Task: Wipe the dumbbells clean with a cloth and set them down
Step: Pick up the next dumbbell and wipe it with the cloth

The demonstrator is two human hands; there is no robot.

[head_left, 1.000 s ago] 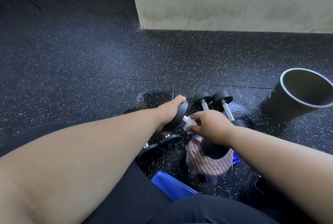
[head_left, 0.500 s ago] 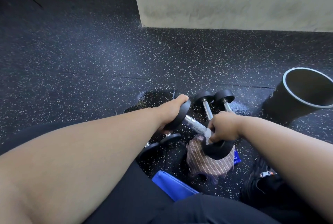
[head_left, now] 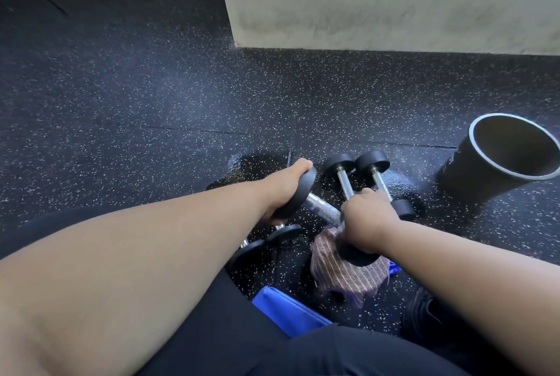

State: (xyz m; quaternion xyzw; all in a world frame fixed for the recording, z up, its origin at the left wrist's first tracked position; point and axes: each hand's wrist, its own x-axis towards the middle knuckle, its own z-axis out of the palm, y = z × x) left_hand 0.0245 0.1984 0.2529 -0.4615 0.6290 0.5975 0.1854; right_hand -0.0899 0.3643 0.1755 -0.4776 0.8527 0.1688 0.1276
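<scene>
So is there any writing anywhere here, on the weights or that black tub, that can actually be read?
None can be read.
Black tub: a faint pale mark on its outer wall by the left edge, too small and blurred to read.
Held dumbbell, gripped by the left hand and right hand: no number or brand shows.
Two dumbbells on the floor: no markings show.
Striped cloth: pattern only, no text.

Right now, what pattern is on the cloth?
Brownish-pink cloth with thin pale stripes, head view.
</scene>
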